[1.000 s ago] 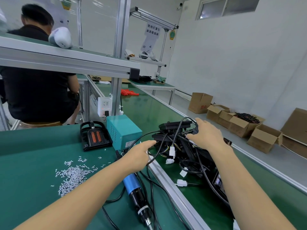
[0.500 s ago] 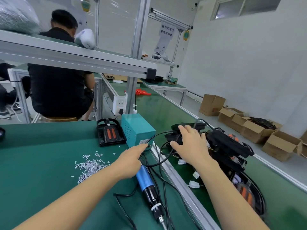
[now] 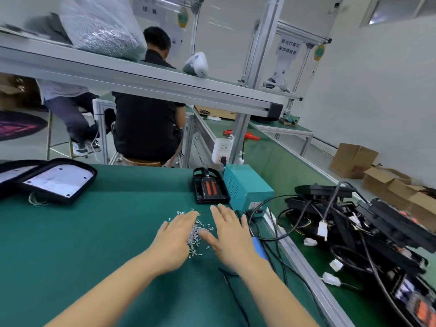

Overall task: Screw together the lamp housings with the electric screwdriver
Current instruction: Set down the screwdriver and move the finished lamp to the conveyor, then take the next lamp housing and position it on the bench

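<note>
Now both hands flat, fingers spread: left hand (image 3: 173,241), right hand (image 3: 230,237) flanking screw pile (image 3: 195,232).

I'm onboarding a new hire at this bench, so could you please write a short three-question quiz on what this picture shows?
1. True or false: both hands are gripping the electric screwdriver.
2. What lies between the left hand and the right hand? A) a pile of screws B) a white connector C) a red clip
3. Fill in: the black lamp housing with orange inserts stands right beside the teal ____ .

Key
1. False: both hands lie open on the green mat.
2. A, the pile of screws.
3. Box: the teal box, on its right.
</note>
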Demonstrator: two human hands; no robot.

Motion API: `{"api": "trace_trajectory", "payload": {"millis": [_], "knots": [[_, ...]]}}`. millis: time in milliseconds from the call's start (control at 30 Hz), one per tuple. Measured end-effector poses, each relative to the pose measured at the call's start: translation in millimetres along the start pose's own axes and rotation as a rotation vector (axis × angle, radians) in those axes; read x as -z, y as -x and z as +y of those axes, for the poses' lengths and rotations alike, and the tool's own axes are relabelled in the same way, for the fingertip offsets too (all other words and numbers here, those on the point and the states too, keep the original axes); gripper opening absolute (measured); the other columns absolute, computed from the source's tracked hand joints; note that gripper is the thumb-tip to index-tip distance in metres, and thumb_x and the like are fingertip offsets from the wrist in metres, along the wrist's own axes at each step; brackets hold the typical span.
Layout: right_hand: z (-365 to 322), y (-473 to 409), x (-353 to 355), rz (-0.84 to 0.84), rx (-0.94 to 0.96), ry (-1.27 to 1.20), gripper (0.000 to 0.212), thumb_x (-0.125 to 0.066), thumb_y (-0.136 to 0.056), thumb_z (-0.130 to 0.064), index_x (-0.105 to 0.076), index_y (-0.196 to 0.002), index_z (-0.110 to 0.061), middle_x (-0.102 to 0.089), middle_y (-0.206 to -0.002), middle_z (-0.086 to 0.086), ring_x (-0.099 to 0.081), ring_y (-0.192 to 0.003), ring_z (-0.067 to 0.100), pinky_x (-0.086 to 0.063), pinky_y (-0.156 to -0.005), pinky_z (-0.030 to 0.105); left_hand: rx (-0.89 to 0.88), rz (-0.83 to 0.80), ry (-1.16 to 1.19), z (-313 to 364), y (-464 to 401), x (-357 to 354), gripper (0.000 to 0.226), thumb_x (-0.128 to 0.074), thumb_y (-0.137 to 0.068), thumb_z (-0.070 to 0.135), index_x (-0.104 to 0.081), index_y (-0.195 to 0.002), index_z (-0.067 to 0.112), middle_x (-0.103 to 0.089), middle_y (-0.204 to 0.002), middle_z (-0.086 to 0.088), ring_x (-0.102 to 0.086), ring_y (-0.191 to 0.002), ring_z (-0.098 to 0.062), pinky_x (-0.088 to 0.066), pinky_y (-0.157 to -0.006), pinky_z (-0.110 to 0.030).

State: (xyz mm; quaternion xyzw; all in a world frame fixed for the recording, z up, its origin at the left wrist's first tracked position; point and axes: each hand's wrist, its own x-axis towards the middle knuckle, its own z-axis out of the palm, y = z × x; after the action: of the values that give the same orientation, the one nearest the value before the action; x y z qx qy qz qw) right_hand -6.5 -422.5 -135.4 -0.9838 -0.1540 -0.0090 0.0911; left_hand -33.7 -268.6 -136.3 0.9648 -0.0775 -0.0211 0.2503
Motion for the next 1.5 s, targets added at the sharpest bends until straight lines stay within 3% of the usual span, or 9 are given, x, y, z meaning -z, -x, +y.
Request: {"api": "trace_trajectory", "payload": {"millis": [500, 733, 900, 1000, 1100, 1233, 1333, 1433, 1500], "knots": [[-128, -26, -68, -0.142, 0.204, -0.058, 0.071, -0.034, -0.1, -0.057, -0.007, -0.157, -0.025, -0.002, -0.165, -0.003, 0.0, -0.15, 0.013, 0.007, -0.119, 0.044, 0.246, 0.131, -0.236, -110, 53, 24, 0.083, -0.035, -0.083, -0.005, 0.005, -0.152, 0.019, 0.007, -0.16, 0.007, 0.007, -0.147, -0.012, 0.006, -0.118, -0.039], [-161, -31, -86, -0.213, 0.254, 0.035, 0.065, -0.022, -0.101, -0.057, -0.005, -0.157, -0.027, 0.003, -0.164, -0.005, 0.004, -0.15, 0.012, 0.009, -0.119, 0.045, 0.399, 0.394, -0.501, -202, 31, 79, 0.069, -0.04, -0.092, 0.005, -0.009, -0.151, 0.019, -0.009, -0.159, 0.004, -0.002, -0.146, -0.019, 0.0, -0.117, -0.047], [-163, -35, -84, -0.25, 0.24, 0.075, 0.065, -0.021, -0.1, -0.06, -0.006, -0.156, -0.031, 0.006, -0.164, -0.01, 0.005, -0.15, 0.01, 0.009, -0.118, 0.047, 0.41, 0.343, -0.688, -243, 13, 111, 0.069, -0.046, -0.091, 0.005, -0.013, -0.15, 0.017, -0.013, -0.159, -0.003, -0.003, -0.147, -0.026, 0.003, -0.116, -0.052], [-165, -38, -81, -0.277, 0.231, 0.085, 0.065, -0.023, -0.1, -0.06, -0.007, -0.156, -0.033, 0.005, -0.164, -0.011, 0.005, -0.15, 0.01, 0.01, -0.118, 0.049, 0.359, 0.302, -0.739, -253, 4, 115, 0.059, -0.05, -0.089, 0.005, -0.031, -0.143, 0.017, -0.026, -0.153, -0.005, -0.011, -0.145, -0.027, 0.002, -0.117, -0.052], [-169, -41, -80, -0.277, 0.218, 0.084, 0.064, -0.025, -0.099, -0.06, -0.007, -0.155, -0.035, 0.005, -0.163, -0.011, 0.005, -0.15, 0.01, 0.01, -0.118, 0.05, 0.298, 0.318, -0.767, -259, -3, 114, 0.046, -0.049, -0.084, 0.0, -0.048, -0.128, 0.016, -0.045, -0.137, -0.005, -0.032, -0.134, -0.028, -0.011, -0.116, -0.043], [-172, -44, -78, -0.227, 0.206, -0.004, 0.065, -0.029, -0.099, -0.058, -0.006, -0.155, -0.035, 0.001, -0.163, -0.011, 0.0, -0.15, 0.009, 0.006, -0.119, 0.045, 0.143, 0.384, -0.784, -250, -4, 117, 0.04, -0.056, -0.072, -0.003, -0.059, -0.108, 0.014, -0.058, -0.108, -0.004, -0.052, -0.104, -0.025, -0.033, -0.095, -0.031], [-176, -47, -76, -0.168, 0.187, -0.219, 0.065, -0.036, -0.101, -0.052, -0.008, -0.156, -0.029, -0.008, -0.162, -0.008, -0.01, -0.149, 0.011, -0.006, -0.12, 0.035, -0.04, 0.478, -0.824, -225, 5, 116, 0.033, -0.079, -0.038, 0.009, -0.068, -0.067, 0.022, -0.061, -0.069, 0.004, -0.059, -0.064, -0.016, -0.043, -0.062, -0.02], [-181, -53, -69, -0.144, 0.085, -0.563, 0.066, -0.042, -0.101, -0.045, -0.015, -0.156, -0.02, -0.021, -0.161, 0.0, -0.022, -0.146, 0.014, -0.019, -0.113, 0.024, -0.155, 0.403, -0.749, -202, 16, 95, 0.029, -0.078, -0.043, 0.015, -0.069, -0.069, 0.025, -0.062, -0.071, 0.007, -0.059, -0.066, -0.015, -0.043, -0.06, -0.02], [-181, -60, -64, -0.125, -0.016, -0.704, 0.064, -0.043, -0.101, -0.042, -0.019, -0.155, -0.018, -0.031, -0.157, 0.004, -0.033, -0.141, 0.018, -0.025, -0.109, 0.025, -0.233, 0.414, -0.718, -182, 28, 83, 0.028, -0.08, -0.038, 0.018, -0.068, -0.062, 0.027, -0.059, -0.064, 0.011, -0.058, -0.06, -0.011, -0.045, -0.056, -0.017]]}}
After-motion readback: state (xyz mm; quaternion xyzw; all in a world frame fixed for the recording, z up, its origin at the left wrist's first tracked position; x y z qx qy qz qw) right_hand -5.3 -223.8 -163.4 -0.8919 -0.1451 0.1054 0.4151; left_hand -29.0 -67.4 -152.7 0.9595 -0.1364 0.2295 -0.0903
